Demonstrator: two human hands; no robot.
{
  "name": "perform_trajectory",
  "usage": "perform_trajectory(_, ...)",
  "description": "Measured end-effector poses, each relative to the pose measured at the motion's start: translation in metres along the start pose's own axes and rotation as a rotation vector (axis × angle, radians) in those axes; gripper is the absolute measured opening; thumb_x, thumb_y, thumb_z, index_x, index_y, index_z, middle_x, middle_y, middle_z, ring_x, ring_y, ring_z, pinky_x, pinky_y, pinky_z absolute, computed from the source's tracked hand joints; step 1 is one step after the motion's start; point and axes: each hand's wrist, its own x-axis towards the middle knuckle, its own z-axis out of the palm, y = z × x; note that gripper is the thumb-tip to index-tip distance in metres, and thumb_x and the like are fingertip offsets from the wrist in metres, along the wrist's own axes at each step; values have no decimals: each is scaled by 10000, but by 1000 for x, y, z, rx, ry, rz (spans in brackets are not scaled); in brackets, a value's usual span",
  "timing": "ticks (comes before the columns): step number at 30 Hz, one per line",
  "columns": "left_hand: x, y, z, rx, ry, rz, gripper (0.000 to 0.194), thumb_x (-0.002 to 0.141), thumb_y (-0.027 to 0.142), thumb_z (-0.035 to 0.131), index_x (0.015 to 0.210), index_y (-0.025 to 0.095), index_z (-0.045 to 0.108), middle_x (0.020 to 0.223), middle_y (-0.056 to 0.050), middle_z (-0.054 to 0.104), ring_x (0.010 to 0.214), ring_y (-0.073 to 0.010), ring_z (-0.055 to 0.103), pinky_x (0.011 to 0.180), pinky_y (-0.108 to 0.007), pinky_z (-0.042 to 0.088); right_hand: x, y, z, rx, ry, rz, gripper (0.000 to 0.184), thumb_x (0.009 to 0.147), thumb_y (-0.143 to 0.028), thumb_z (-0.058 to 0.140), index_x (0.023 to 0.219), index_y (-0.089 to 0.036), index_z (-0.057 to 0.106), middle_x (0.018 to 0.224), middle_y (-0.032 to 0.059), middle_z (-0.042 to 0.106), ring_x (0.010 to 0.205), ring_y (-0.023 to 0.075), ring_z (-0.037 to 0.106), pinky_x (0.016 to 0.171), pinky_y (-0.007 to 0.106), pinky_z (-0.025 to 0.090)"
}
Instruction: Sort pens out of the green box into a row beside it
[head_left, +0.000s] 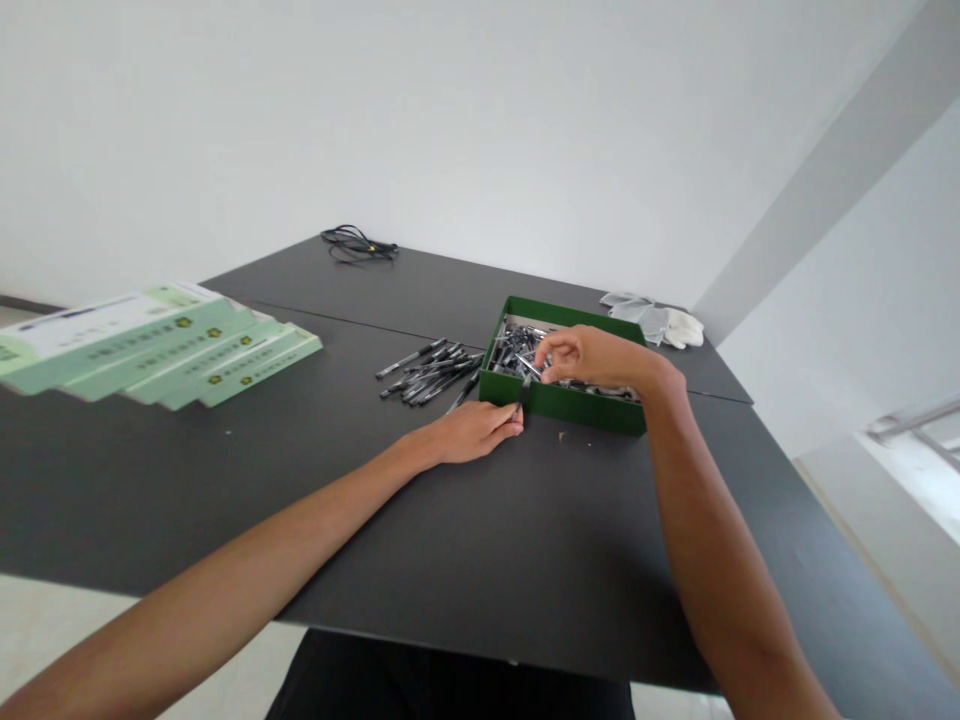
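Observation:
A black pen [522, 398] stands tilted in my left hand [480, 432], whose closed fingers rest on the table against the near left side of a green box [570, 408]. Many loose pens and pen parts [517, 342] lie jumbled inside this box. Over its near part, my right hand [589, 355] is bent at the wrist with thumb and fingers drawn together, close to the top of the held pen. Whatever sits between those fingertips is too small to make out. Left of the box, a heap of black-and-clear pens [431, 372] lies on the table.
Several green-and-white flat boxes [180, 345] are fanned out at the left. A coiled black cable [358, 243] lies at the back of the dark table [480, 540]. White gloves [679, 328] and clear plastic sit behind the green box, near the wall.

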Motion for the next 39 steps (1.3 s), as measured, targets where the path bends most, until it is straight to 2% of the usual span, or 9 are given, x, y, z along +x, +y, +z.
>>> perform_trajectory(5, 0, -1, 0, -13, 13, 8, 258, 1092, 390, 388, 1032, 209, 561, 998, -61, 696, 886, -209, 667, 795, -314, 482, 10, 55, 1, -200, 88, 174, 233, 902, -217, 650, 1090, -204, 786, 951, 54, 755, 791, 165, 639, 746, 272, 449)
perform_trajectory(8, 0, -1, 1, -6, 9, -3, 264, 1094, 396, 384, 1038, 210, 562, 995, -60, 698, 888, -211, 669, 794, -314, 481, 19, 86, 12, -204, 44, 262, 290, 866, -106, 660, 1097, -208, 804, 1068, 72, 793, 929, 195, 695, 817, 263, 493)
perform_trajectory(13, 0, 1, 0, 2, -1, -21, 265, 1093, 402, 379, 1035, 214, 556, 961, -56, 695, 876, -218, 673, 793, -318, 477, 25, 104, 25, -143, -61, 290, 356, 811, -60, 690, 1100, -221, 824, 1072, 54, 806, 946, 194, 724, 814, 231, 510)
perform_trajectory(18, 0, 2, 0, -18, 3, -19, 255, 1087, 393, 395, 1043, 212, 570, 968, -60, 698, 882, -217, 676, 799, -319, 480, 23, 101, 23, -163, -55, 337, 264, 795, -178, 767, 1046, -218, 840, 939, 52, 805, 865, 206, 717, 750, 258, 508)
perform_trajectory(24, 0, 1, 0, -13, 8, -14, 254, 1091, 389, 392, 1041, 214, 568, 969, -60, 699, 882, -217, 676, 794, -318, 477, 25, 106, 22, -148, -4, 337, 162, 781, -171, 775, 936, -186, 821, 869, 40, 792, 833, 185, 703, 722, 240, 491)
perform_trajectory(29, 0, 0, 1, -1, -1, -8, 259, 1097, 393, 373, 1054, 213, 554, 981, -58, 696, 887, -220, 674, 791, -320, 475, 20, 102, 12, -214, 165, 274, 240, 894, -208, 676, 1085, -187, 820, 1025, 92, 802, 936, 227, 705, 824, 293, 492)
perform_trajectory(32, 0, -1, 1, 4, 1, -6, 257, 1098, 398, 373, 1055, 215, 548, 980, -54, 694, 885, -218, 672, 792, -318, 476, 13, 86, 2, -228, 270, 221, 272, 913, -188, 606, 1071, -186, 827, 1094, 106, 797, 1006, 252, 704, 892, 324, 484)
perform_trajectory(37, 0, -1, 1, 8, 1, -1, 252, 1097, 388, 371, 1046, 216, 549, 973, -51, 691, 872, -211, 667, 787, -311, 473, -3, 36, -9, -30, 324, 115, 301, 935, -247, 564, 1163, -151, 736, 896, 82, 782, 729, 183, 665, 766, 334, 490)
perform_trajectory(39, 0, -1, 1, 7, -1, 0, 253, 1096, 387, 371, 1037, 215, 548, 972, -51, 689, 878, -212, 667, 781, -309, 470, -9, 12, -11, 59, 292, 36, 284, 952, -289, 579, 1181, -161, 686, 908, 72, 780, 724, 166, 648, 760, 324, 483)
